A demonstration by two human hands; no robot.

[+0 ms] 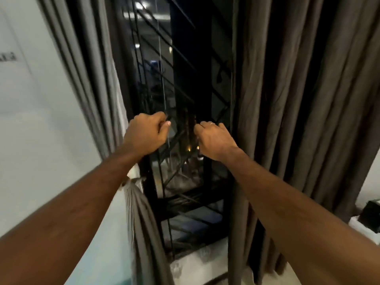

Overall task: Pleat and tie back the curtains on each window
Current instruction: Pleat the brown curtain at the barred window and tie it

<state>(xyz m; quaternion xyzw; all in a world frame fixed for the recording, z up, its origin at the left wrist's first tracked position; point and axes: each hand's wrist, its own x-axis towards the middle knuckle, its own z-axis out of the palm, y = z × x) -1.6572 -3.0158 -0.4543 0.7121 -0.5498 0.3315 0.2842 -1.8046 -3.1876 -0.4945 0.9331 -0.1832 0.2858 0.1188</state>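
The single head-worn camera is looking forward and slightly down from close range, facing the dark window (185, 79) between two curtains, with both forearms reaching into frame from below.

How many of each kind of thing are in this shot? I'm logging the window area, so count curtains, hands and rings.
Curtains: 2, the left curtain, already gathered at the wall, and the right curtain, hanging loose.
Hands: 2, the left hand and the right hand, both in front of the window grille.
Rings: 1, the ring on the right hand.
Total: 5
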